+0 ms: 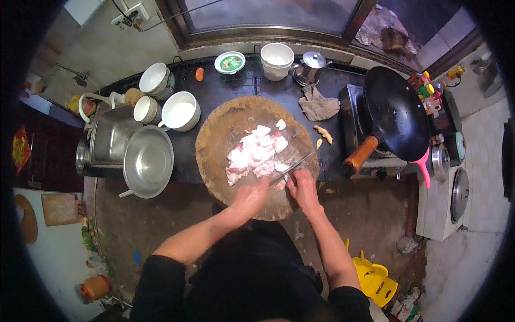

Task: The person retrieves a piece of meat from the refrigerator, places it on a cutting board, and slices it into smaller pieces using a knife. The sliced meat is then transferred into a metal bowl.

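Note:
A round wooden chopping block (217, 120) stands before me, with a heap of pale raw meat pieces (257, 149) on it. My left hand (251, 197) is closed at the lower left end of a knife (295, 164), whose blade slants up to the right and is seen nearly edge-on; the handle is hidden in the hand. My right hand (303, 187) is just right of and below the blade, fingers curled against a small meat piece at the heap's near edge; its fingertips are partly hidden. One white piece (281, 124) lies apart at the back.
Left are a metal basin (149, 161), a sink (114, 129), stacked bowls (156, 80) and a white cup (181, 111). Behind stand a lidded tub (229, 62), a white bucket (277, 60) and a metal pot (312, 66). Right are a cloth (318, 104), ginger (324, 134) and a wok (396, 116) whose handle points nearer.

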`<control>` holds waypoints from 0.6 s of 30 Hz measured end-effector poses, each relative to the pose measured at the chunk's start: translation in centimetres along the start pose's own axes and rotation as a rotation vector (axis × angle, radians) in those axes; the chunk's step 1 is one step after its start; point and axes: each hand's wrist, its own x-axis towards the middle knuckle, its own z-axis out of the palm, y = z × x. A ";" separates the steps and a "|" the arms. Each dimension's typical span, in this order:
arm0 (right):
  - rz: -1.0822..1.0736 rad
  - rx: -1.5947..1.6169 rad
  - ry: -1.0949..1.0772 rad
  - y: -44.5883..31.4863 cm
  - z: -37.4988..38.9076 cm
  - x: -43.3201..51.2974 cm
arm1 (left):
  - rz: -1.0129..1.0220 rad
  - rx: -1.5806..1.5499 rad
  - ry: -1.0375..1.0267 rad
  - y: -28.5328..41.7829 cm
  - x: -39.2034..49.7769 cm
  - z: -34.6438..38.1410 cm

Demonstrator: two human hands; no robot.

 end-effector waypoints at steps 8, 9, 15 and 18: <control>-0.060 0.047 -0.156 -1.0 1.0 -0.1 | -0.073 0.006 -0.027 0.5 -1.9 -2.5; -0.083 0.067 -0.124 -1.1 0.9 -0.4 | -0.048 0.005 0.028 0.6 -1.0 -1.9; 0.060 0.066 -0.343 0.5 -0.6 1.7 | -0.198 0.043 0.145 -1.5 -2.2 -1.6; -0.016 0.131 -0.073 1.3 0.1 6.4 | -0.258 0.043 0.268 -1.8 -3.9 -2.9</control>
